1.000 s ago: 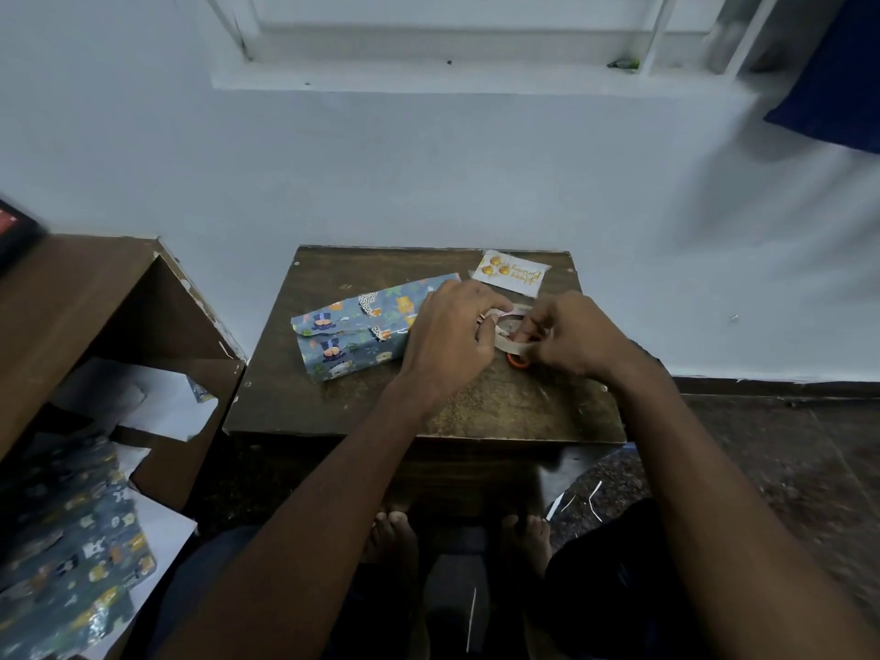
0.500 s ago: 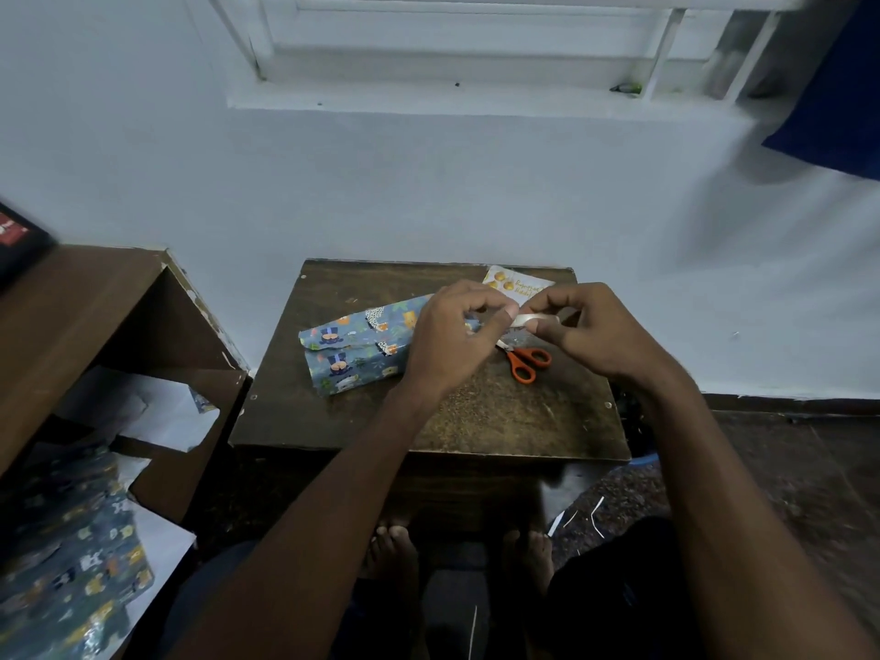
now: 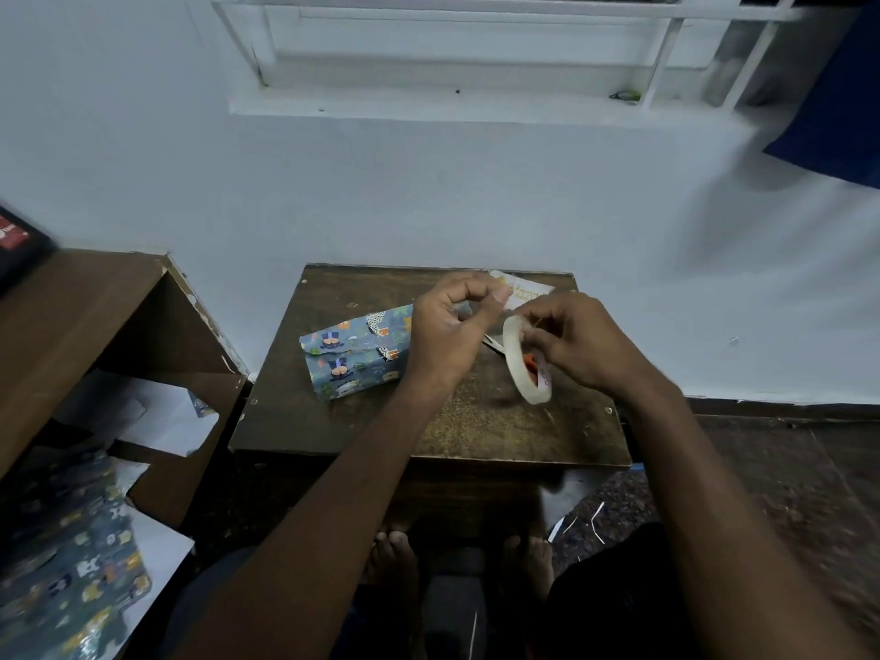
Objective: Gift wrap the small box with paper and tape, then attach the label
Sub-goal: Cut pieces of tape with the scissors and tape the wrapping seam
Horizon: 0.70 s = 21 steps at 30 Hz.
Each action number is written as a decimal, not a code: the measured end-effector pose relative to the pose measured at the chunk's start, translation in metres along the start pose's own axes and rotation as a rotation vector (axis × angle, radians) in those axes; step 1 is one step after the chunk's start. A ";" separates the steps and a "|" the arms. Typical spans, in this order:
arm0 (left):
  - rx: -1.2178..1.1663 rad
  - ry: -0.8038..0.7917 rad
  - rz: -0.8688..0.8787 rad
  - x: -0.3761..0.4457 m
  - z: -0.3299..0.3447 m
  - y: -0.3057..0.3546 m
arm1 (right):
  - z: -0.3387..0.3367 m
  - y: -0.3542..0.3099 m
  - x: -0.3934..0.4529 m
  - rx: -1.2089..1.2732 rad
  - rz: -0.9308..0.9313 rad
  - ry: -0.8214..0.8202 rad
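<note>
My right hand (image 3: 583,347) holds the tape roll (image 3: 523,362) up off the table, fingers curled round its upper rim so the ring hangs tilted below them. My left hand (image 3: 450,326) is raised just beside it, thumb and forefinger curled toward each other in a tight pinch — whether a strip of clear tape runs between them I cannot tell, the spot is too blurred. The two hands are close, nearly touching above the roll.

Behind the roll I catch an orange bit of the scissors (image 3: 529,362) lying on the small wooden table (image 3: 476,421), with pale blades poking out to the left. The wrapped box (image 3: 352,357) lies flat on the table's left half, covered in blue patterned paper, its right end hidden by my left hand. The label (image 3: 524,290) — a white card with yellow print — rests at the table's far edge, partly behind my fingers.

To the left stands a wooden shelf unit (image 3: 95,316) with white paper sheets and more of the patterned wrapping paper (image 3: 71,574) inside. My bare feet show under the table.
</note>
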<state>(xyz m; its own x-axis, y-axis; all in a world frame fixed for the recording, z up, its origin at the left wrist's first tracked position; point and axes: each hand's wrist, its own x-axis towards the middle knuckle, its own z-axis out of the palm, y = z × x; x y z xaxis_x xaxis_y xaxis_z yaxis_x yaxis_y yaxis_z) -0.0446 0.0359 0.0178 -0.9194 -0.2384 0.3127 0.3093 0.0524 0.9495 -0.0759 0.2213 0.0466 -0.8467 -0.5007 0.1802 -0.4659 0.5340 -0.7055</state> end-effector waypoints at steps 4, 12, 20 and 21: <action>-0.030 0.029 -0.050 0.003 -0.006 0.003 | 0.017 0.005 0.001 -0.004 0.088 -0.026; 0.144 -0.313 0.025 0.008 -0.030 0.007 | 0.026 0.002 0.004 -0.001 0.114 0.012; 0.159 -0.263 0.056 0.000 -0.029 0.013 | 0.015 0.007 0.000 -0.044 0.291 -0.053; 0.162 -0.244 0.053 -0.001 -0.029 0.014 | 0.014 0.009 -0.001 -0.087 0.322 -0.014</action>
<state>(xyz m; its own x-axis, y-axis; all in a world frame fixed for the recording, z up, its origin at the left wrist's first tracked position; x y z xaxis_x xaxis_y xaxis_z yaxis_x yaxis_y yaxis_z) -0.0323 0.0088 0.0296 -0.9405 0.0080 0.3398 0.3333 0.2178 0.9173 -0.0761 0.2168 0.0302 -0.9506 -0.3057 -0.0529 -0.1954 0.7224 -0.6633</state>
